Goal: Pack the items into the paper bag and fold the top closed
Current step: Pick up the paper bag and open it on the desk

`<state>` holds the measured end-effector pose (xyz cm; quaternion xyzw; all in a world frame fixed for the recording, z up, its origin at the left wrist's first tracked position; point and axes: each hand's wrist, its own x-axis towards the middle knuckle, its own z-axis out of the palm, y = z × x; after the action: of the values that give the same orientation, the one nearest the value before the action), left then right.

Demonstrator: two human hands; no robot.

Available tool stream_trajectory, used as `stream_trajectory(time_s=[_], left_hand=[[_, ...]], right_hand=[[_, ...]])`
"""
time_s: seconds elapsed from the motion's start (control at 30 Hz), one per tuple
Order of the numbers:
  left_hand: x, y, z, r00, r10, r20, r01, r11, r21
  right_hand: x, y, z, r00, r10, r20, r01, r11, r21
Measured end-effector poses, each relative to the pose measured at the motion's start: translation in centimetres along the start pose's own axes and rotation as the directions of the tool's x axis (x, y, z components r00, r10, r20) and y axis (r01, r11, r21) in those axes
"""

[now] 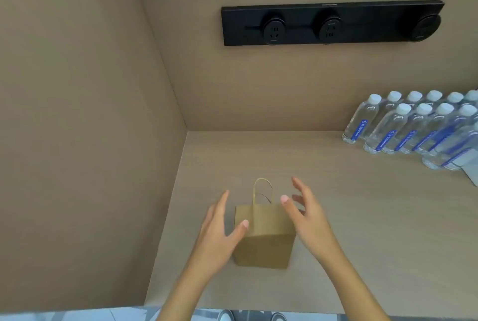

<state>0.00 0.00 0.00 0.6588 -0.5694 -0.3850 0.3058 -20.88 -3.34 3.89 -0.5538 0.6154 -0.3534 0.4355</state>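
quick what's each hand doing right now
Left hand: open, empty, beside the bag.
Right hand: open, empty, on the bag's other side.

You are looking down into a corner alcove lined in plain beige panelling. A side wall [77, 113] rises on your left and meets the back wall [258, 82] in a vertical seam. High on the back wall is a long black power strip [332, 24] mounted horizontally, with three round socket modules along it, the rightmost at its end. Below, a light wood-grain counter [362, 217] runs from the corner off to your right. Along the bottom edge, below the counter's front, a strip of pale bluish floor [77, 316] shows. The light is soft and even, with faint shadows.
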Motion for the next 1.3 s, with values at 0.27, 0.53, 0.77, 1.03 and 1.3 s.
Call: stream_trajectory(time_s=[0.27,0.53,0.77,1.03,1.3], left_hand=[[1.2,0.5,1.0,0.990,-0.066,0.122,0.089,0.976,-0.198],[1.5,2.4,0.5,0.994,0.034,-0.101,-0.001,0.952,0.307],[-0.6,3.5,2.1,0.996,-0.080,0.042,0.086,0.982,-0.168],[-2.0,4.3,2.6,0.964,-0.049,0.261,0.162,0.887,-0.432],[-1.6,4.0,1.5,0.954,-0.136,0.266,0.273,0.757,-0.594]], right_hand=[[0.5,1.2,1.0,0.886,0.460,0.062,-0.424,0.748,0.511],[-0.8,1.4,0.8,0.845,0.425,0.324,-0.491,0.380,0.784],[-3.2,1.8,1.7,0.930,0.218,0.296,-0.363,0.413,0.835],[-3.9,1.9,2.5,0.934,0.149,0.324,-0.351,0.538,0.766],[-3.1,1.0,2.2,0.957,0.171,0.233,-0.278,0.764,0.583]])
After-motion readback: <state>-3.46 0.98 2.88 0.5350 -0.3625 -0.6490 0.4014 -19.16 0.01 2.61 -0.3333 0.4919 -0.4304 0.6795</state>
